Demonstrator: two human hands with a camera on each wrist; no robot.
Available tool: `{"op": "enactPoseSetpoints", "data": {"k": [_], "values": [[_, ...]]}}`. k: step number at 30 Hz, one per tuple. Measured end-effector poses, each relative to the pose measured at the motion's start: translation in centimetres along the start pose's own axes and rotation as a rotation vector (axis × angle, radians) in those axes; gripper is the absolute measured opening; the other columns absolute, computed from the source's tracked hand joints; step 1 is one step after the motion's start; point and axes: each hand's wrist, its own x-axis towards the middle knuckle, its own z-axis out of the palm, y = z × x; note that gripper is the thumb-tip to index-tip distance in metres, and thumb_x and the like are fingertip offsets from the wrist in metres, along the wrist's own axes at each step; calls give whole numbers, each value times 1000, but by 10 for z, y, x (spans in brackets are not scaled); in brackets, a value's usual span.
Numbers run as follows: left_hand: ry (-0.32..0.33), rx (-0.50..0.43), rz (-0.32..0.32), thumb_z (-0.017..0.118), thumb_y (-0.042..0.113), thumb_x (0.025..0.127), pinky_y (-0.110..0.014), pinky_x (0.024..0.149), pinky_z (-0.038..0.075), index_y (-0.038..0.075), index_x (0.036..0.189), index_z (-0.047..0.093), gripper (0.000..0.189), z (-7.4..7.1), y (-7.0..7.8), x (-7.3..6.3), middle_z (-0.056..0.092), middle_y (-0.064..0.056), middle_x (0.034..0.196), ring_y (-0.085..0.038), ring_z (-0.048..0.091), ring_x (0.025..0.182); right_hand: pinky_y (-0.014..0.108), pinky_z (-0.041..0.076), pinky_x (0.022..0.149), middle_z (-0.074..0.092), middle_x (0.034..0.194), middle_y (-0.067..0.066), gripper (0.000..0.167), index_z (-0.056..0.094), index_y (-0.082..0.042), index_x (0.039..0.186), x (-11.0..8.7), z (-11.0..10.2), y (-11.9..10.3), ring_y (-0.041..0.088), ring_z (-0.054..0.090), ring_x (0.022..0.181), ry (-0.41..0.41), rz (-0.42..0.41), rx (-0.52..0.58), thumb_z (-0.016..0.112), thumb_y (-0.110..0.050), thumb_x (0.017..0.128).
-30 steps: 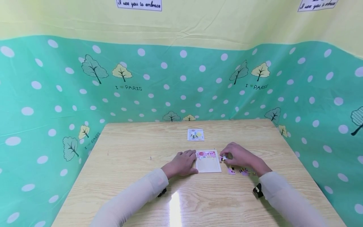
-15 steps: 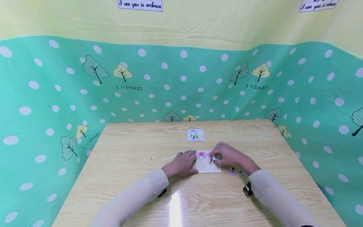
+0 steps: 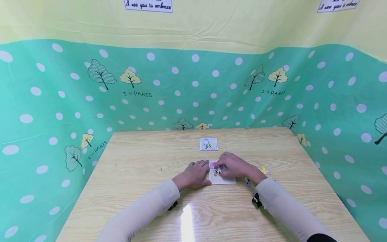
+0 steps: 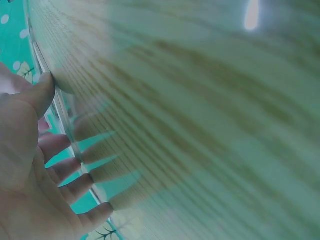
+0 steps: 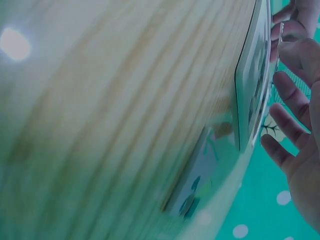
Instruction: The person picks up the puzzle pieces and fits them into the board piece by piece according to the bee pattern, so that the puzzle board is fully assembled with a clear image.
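A square white puzzle tray (image 3: 223, 180) lies flat on the table, with pink printed pieces along its far edge. My left hand (image 3: 196, 173) rests on the table against the tray's left side; its fingers are spread in the left wrist view. Over the tray's left part, my right hand (image 3: 234, 165) pinches a puzzle piece (image 3: 217, 172) with black marks between thumb and forefinger. From the right wrist the held piece (image 5: 281, 35) appears edge-on, near the left hand, with the other fingers apart. The right hand hides part of the placed pieces.
Loose puzzle pieces lie right of the tray: a yellow and purple piece (image 3: 264, 170) and a partly hidden piece (image 3: 247, 182) by the right forearm. Beyond the tray lies a square card (image 3: 208, 144) with a bee picture. A green dotted curtain (image 3: 193, 90) surrounds the wooden table (image 3: 145, 151).
My right hand has carried the puzzle piece leftward from beside the tray to over its left part. The yellow and purple loose piece now shows. My left hand has stayed still.
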Motion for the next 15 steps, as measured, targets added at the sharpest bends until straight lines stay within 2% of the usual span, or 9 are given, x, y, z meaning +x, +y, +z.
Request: {"op": "enactPoseSetpoints", "data": {"k": [6, 15], "values": [[-9, -18, 2, 58, 66, 93, -55, 114, 43, 15, 145, 49, 73, -2, 1, -1, 41, -7, 162, -25, 39, 150, 39, 49, 97, 70, 101, -11, 27, 77, -28, 110, 9, 8, -3, 14, 56, 107, -20, -18, -37, 76, -26, 83], [-4, -14, 1, 58, 66, 94, -55, 114, 44, 14, 145, 49, 74, -2, 0, 0, 41, -7, 161, -24, 40, 149, 44, 48, 98, 70, 108, -6, 24, 77, -28, 109, 11, 9, -7, 18, 57, 113, -17, -28, -92, 75, -30, 86]]}}
